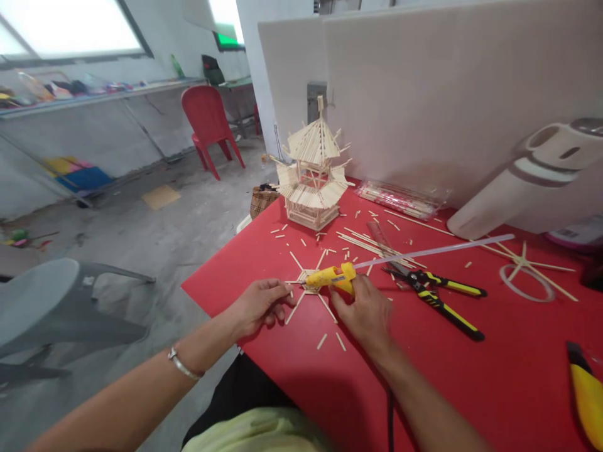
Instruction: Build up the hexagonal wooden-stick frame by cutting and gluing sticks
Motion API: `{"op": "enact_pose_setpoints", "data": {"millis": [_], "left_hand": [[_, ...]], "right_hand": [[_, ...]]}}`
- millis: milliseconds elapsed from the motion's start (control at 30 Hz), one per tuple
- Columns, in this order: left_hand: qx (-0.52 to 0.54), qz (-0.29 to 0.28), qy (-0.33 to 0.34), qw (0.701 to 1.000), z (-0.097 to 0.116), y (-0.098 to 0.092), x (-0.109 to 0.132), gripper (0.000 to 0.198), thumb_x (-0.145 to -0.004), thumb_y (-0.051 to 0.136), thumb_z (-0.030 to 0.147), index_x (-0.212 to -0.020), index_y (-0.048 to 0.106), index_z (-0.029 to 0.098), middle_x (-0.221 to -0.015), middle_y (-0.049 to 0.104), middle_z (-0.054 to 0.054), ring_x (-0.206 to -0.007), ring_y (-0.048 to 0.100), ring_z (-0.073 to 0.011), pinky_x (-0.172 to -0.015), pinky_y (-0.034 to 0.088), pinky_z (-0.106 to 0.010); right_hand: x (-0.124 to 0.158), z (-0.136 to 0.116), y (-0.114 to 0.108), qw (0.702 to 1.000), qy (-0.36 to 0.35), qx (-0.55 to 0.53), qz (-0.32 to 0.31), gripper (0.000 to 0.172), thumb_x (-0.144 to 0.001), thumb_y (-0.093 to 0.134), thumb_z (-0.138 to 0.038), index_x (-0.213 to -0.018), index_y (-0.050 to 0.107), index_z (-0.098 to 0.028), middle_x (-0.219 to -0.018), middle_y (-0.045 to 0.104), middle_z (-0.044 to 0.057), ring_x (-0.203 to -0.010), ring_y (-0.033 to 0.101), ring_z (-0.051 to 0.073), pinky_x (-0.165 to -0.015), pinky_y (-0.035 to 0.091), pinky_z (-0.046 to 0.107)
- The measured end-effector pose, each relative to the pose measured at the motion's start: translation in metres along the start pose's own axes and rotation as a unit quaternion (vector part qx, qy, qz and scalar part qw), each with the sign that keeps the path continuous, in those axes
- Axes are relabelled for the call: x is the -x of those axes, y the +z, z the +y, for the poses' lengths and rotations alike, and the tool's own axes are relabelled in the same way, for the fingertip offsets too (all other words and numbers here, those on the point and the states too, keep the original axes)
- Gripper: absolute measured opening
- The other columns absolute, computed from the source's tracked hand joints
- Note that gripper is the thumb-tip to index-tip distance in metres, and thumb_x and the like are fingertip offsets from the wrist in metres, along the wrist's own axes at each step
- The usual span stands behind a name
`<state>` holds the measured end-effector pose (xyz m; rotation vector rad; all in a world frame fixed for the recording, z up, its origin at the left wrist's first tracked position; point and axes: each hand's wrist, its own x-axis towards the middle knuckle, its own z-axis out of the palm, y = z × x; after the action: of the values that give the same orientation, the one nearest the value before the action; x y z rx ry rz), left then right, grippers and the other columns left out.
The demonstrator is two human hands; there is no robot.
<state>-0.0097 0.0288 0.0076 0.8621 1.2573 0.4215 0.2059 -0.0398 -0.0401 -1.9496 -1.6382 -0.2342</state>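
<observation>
Right hand (367, 311) wraps the yellow plastic hot-glue gun (332, 277), nozzle over the pale wooden stick star (308, 292) on the red table (471, 376) — left hand (259, 304) fingertips pinch 1 spoke; oozing glue could burn them.

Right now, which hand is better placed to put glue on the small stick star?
Probably the right hand: it grips the glue gun, whose nozzle is at the stick star. The left hand only touches the star's edge.
</observation>
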Motion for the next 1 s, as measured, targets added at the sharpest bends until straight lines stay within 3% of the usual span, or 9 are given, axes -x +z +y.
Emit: {"op": "enact_pose_setpoints", "data": {"millis": [267, 500, 1000], "left_hand": [[0.006, -0.008, 0.001, 1.0, -0.0037, -0.0022, -0.0017, 0.028, -0.066, 0.077, 0.033, -0.076, 0.06, 0.014, -0.076, 0.073, -0.007, -0.043, 0.062, -0.0109, -0.03, 0.03, -0.017], [-0.012, 0.003, 0.006, 1.0, -0.0023, 0.0007, -0.0018, 0.033, -0.064, 0.077, 0.042, -0.066, 0.059, 0.015, -0.045, 0.057, 0.003, -0.031, 0.05, -0.0083, -0.029, 0.025, -0.018], [-0.031, 0.028, -0.009, 0.999, 0.0017, 0.0074, -0.001, 0.034, -0.061, 0.078, 0.042, -0.064, 0.059, 0.014, -0.049, 0.058, 0.003, -0.033, 0.049, -0.0075, -0.029, 0.023, -0.018]], "right_hand": [[-0.003, -0.0053, -0.0002, 1.0, -0.002, -0.001, -0.025, 0.028, -0.091, 0.053, -0.044, -0.093, 0.061, -0.018, -0.079, 0.064, 0.004, -0.073, 0.059, 0.018, -0.06, 0.027, 0.028], [-0.0031, -0.0049, 0.0005, 1.0, -0.006, 0.012, -0.023, 0.026, -0.09, 0.053, -0.043, -0.093, 0.061, -0.018, -0.079, 0.065, 0.004, -0.073, 0.059, 0.019, -0.061, 0.028, 0.029], [-0.0042, -0.0049, 0.0017, 1.0, -0.013, 0.005, -0.026, 0.027, -0.092, 0.054, -0.043, -0.095, 0.062, -0.018, -0.083, 0.067, 0.005, -0.077, 0.061, 0.019, -0.063, 0.031, 0.029]]}}
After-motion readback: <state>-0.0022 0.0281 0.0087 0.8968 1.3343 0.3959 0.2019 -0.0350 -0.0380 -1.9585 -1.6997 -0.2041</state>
